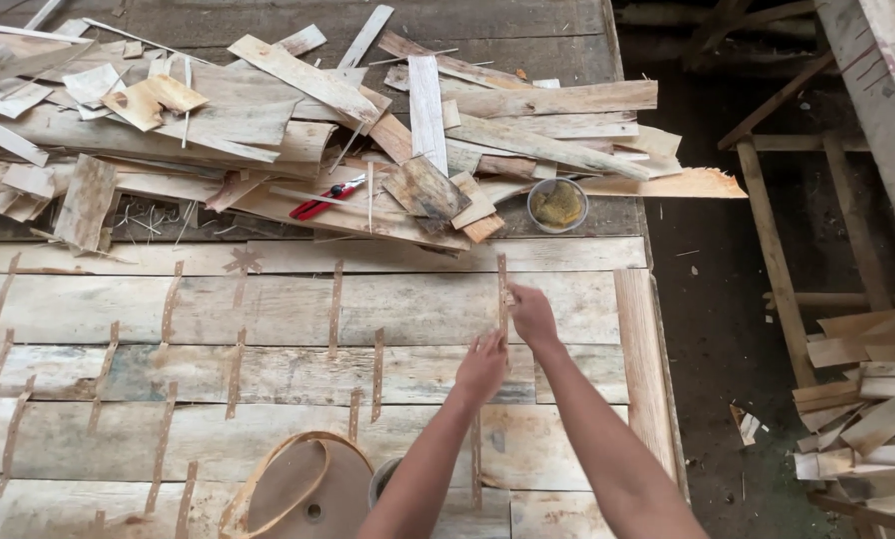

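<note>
Both my hands rest on a thin brown paper tape strip (502, 284) that runs vertically across pale wood veneer sheets (407, 309) laid flat on a worktable. My right hand (532, 314) presses the strip near its upper part, fingers together. My left hand (482, 364) lies flat on the strip lower down, fingers spread. Several similar short tape strips (334, 309) cross the seams between the sheets to the left. A roll of brown tape (298, 489) lies at the near edge, left of my left forearm.
A heap of veneer scraps (298, 130) covers the far half of the table, with red-handled pliers (324, 200) on it. A small round tin (557, 205) stands near the right edge. Wooden frames and stacked offcuts (867, 399) sit on the floor to the right.
</note>
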